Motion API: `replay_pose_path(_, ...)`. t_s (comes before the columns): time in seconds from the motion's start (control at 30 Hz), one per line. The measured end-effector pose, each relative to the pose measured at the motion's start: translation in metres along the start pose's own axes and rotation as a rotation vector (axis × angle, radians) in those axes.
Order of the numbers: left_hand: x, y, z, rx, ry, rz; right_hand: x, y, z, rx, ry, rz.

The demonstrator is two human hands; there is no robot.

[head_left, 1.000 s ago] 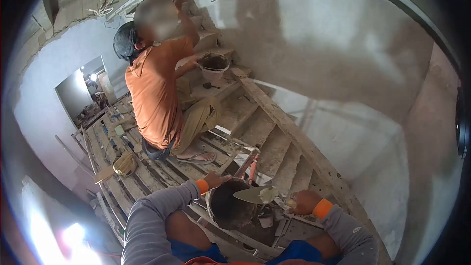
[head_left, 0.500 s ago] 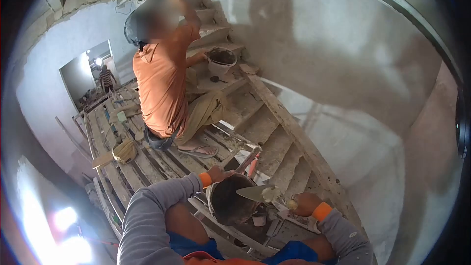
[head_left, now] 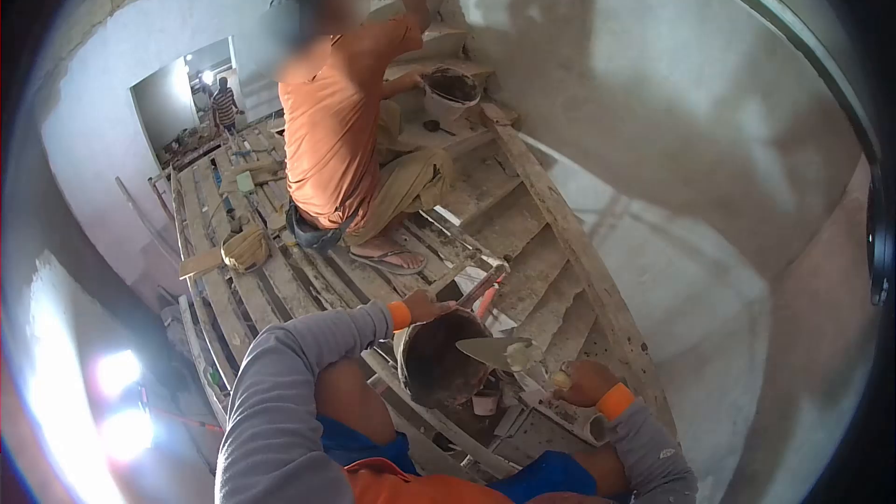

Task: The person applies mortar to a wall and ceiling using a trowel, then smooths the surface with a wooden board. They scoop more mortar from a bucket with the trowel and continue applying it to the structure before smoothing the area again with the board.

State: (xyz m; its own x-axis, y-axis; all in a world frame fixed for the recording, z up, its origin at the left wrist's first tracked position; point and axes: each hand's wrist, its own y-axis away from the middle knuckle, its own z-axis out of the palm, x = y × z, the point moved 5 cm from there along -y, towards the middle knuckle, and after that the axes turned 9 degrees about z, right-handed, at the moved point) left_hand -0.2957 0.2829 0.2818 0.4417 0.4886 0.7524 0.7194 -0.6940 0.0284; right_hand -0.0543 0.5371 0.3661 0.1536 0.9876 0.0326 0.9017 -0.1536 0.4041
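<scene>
Grey mortar point(head_left: 523, 355) heaped on the blade of a pointed trowel point(head_left: 487, 351), held level over the mouth of a dark bucket point(head_left: 437, 371). Gripped at the handle by the right hand point(head_left: 583, 383), closed tight. Bucket between the knees at the foot of the concrete stairs point(head_left: 523, 266), tilted and steadied by the left hand point(head_left: 425, 306), curled over the rim. Seemingly mid-job: one load scooped, not yet laid anywhere. Steps rough and bare, wall point(head_left: 653, 112) patchy grey. Higher up, a co-worker in an orange shirt point(head_left: 331, 140), arm raised, beside a second bucket point(head_left: 451, 91).
</scene>
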Motion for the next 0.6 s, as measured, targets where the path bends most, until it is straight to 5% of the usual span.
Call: replay_pose_path(0.6, -0.019, -0.010, 0.011, -0.085, -0.077, -0.054, -0.004, 0.003, -0.003, -0.003, 0.035, 0.000)
